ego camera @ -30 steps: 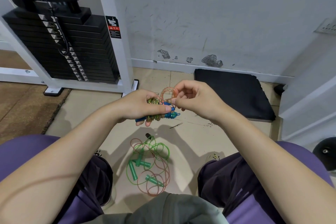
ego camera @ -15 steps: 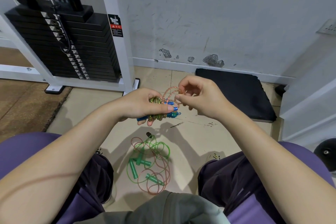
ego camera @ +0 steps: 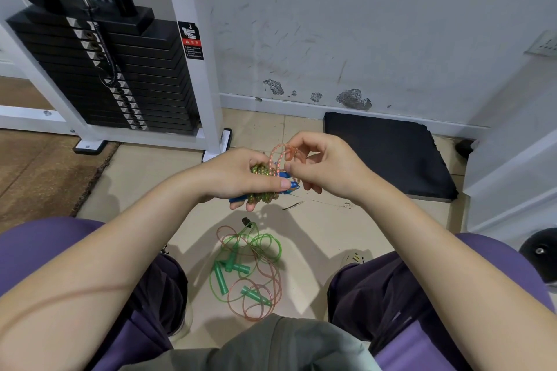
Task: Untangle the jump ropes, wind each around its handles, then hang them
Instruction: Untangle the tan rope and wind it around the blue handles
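While clamped in the left hand (ego camera: 241, 178) mid-frame to keep wound coils tight, blue handles (ego camera: 284, 181); right hand (ego camera: 325, 166) pinching the pinkish rope loop (ego camera: 278, 156) for another turn. Lower centre, on the floor (ego camera: 307, 229), tangled green jump ropes (ego camera: 247, 268) waiting.

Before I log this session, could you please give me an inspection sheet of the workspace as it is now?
Surface: tiled floor, stained.
Job's things: blue-handled rope bundle, partly wound; green and orange ropes tangled on the floor.
Clutter: small dark debris.
Hands: left hand grips the bundle; right hand pinches an orange loop.
Cables: weight machine's cable.
Surroundings: weight stack, black mat, scuffed wall.
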Action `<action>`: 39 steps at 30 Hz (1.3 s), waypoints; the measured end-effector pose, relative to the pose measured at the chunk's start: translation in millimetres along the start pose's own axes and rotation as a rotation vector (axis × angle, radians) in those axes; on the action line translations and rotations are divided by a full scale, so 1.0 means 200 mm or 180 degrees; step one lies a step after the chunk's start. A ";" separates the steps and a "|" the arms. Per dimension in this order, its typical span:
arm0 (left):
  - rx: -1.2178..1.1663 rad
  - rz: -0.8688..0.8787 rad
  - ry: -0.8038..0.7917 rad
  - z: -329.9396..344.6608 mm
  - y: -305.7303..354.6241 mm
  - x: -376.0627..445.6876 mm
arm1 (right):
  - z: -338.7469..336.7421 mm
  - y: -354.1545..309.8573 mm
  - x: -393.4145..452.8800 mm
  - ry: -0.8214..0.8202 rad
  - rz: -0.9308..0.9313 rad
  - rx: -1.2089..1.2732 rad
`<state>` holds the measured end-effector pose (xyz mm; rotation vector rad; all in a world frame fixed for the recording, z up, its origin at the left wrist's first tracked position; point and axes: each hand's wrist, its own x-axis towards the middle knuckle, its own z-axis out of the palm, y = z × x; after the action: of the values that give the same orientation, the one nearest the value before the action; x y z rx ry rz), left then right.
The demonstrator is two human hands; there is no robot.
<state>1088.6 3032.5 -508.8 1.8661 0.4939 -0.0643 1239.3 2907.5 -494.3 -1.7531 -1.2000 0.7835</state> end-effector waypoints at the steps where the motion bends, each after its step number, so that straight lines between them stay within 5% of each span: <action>1: -0.0005 0.0016 -0.0011 0.00 0.00 0.00 | 0.00 0.00 0.00 -0.0015 0.0008 -0.0005; 11: 0.0012 0.0056 -0.0045 0.01 0.00 -0.01 | -0.04 0.01 0.00 -0.0515 0.0259 0.0095; 21: 0.0247 -0.0002 0.0019 0.02 -0.01 0.01 | -0.04 -0.01 0.02 -0.0590 0.0173 -0.1226; 28: 0.0227 -0.0053 -0.0042 0.02 -0.02 0.02 | -0.04 0.00 0.01 -0.0611 0.0299 -0.1325; 39: -0.0063 -0.0023 -0.0064 -0.02 -0.04 0.00 | -0.03 0.04 -0.01 -0.0422 0.0584 0.0645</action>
<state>1085.6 3038.2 -514.6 1.8428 0.4856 -0.0827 1248.2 2902.4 -499.3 -1.6793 -1.0145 1.1056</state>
